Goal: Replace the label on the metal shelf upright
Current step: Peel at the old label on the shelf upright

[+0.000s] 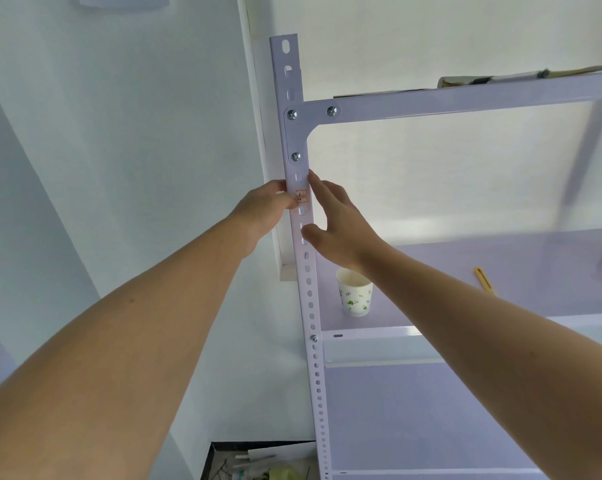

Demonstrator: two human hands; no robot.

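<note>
upright (294,140): painted metal, smooth | cup (355,295): paper, matt

cup (355,293) on shelf (465,271), right of upright (301,216).

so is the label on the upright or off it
On: the red-printed label lies against the upright, the left hand pinching its edge. Lifted corner: cannot tell.

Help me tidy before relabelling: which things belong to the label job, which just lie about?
Job: white perforated metal upright; small red-and-white label; left hand picking at it; right hand on the upright.
Lying about: white paper cup with green print; slim yellow tool.
</note>
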